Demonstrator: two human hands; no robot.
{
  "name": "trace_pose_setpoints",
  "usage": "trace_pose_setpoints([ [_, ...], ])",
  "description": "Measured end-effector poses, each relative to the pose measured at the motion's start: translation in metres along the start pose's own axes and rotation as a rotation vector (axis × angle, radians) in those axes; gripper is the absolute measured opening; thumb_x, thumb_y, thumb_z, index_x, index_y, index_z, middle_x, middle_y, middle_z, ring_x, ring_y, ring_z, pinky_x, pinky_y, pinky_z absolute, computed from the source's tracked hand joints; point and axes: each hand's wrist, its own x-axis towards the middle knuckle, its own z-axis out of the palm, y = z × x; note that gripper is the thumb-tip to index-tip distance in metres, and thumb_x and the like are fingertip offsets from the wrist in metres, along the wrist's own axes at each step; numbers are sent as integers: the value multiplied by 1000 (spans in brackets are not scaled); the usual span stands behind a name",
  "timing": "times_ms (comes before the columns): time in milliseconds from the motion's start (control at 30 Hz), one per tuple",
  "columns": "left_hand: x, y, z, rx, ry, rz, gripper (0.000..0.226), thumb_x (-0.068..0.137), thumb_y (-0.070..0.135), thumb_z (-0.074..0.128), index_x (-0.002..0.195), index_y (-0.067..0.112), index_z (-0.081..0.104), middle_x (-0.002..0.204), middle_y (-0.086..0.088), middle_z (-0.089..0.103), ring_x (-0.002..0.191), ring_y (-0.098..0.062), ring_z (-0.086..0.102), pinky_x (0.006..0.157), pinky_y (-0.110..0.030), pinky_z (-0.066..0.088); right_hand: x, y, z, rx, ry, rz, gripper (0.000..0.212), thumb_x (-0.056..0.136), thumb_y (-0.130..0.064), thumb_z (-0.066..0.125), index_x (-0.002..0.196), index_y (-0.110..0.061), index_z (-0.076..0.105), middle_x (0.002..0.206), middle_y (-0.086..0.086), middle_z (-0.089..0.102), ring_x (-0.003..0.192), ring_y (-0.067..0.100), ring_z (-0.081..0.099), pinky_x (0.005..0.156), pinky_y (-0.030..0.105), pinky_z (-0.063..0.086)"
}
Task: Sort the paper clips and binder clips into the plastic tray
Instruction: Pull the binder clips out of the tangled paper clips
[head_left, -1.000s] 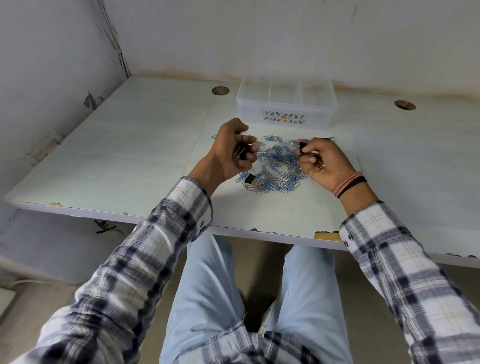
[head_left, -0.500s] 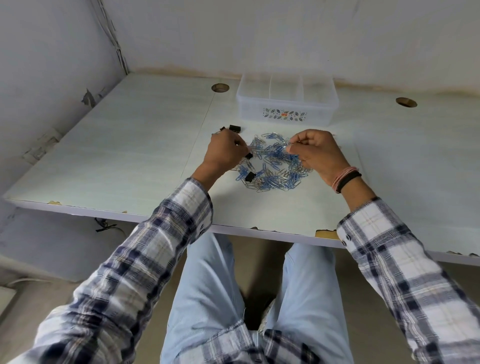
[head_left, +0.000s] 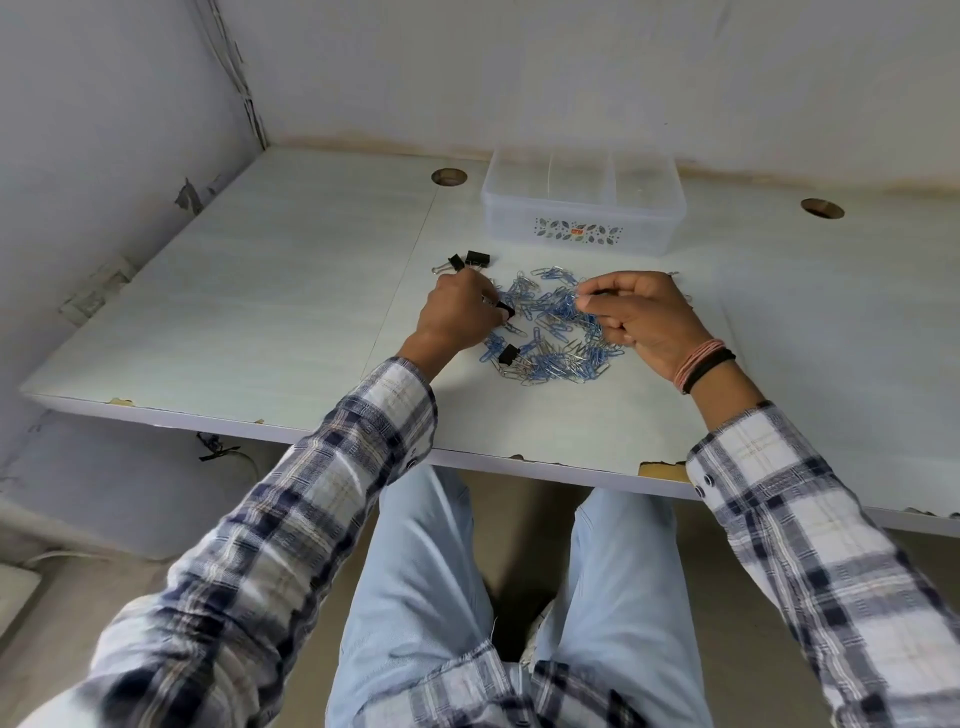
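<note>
Paper clips (head_left: 553, 332), blue and silver, lie in a loose heap on the desk (head_left: 291, 291) between our two hands. Our left hand (head_left: 457, 317) is curled at the heap's left edge, fingertips pinched on a black binder clip (head_left: 505, 310). Our right hand (head_left: 641, 317) rests over the heap's right side, thumb and forefinger closed on something too small to name. Two more binder clips (head_left: 470, 261) sit just beyond the left hand, another (head_left: 508, 355) just beside its wrist. Well beyond both hands stands the plastic tray (head_left: 582, 228).
</note>
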Motion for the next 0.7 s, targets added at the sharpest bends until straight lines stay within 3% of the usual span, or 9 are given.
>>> trace_pose_setpoints([
  [167,3,3,2,-14,2,13,26,85,29,79,101,9,77,105,-12,71,84,-22,62,67,-27,43,-1,0,0,100,25,27,24,86,3,69,106,13,64,80,9,70,52,9,34,42,18,29],
  [333,3,6,5,-29,-32,41,44,84,36,79,119,10,73,117,-11,69,99,-26,66,77,-28,48,-3,0,-4,111,15,43,21,89,3,65,108,11,64,96,24,70,50,9,37,41,18,30],
  [467,4,7,7,-40,-31,52,34,84,33,80,110,11,76,105,-11,70,92,-26,66,72,-28,47,-3,1,-5,86,0,39,22,89,6,61,110,9,66,95,21,70,50,10,36,41,19,28],
  [567,3,10,5,-74,-47,24,27,81,28,83,99,9,76,92,-7,66,80,-23,63,62,-26,45,-4,2,-5,83,-15,30,22,89,7,59,109,6,68,92,20,65,50,9,37,41,19,27],
  [700,1,12,2,-179,-75,-9,18,79,17,85,85,5,73,74,-2,64,59,-12,56,39,-11,38,-6,2,-5,96,-16,12,23,89,6,60,111,8,67,93,21,62,52,10,36,41,19,27],
])
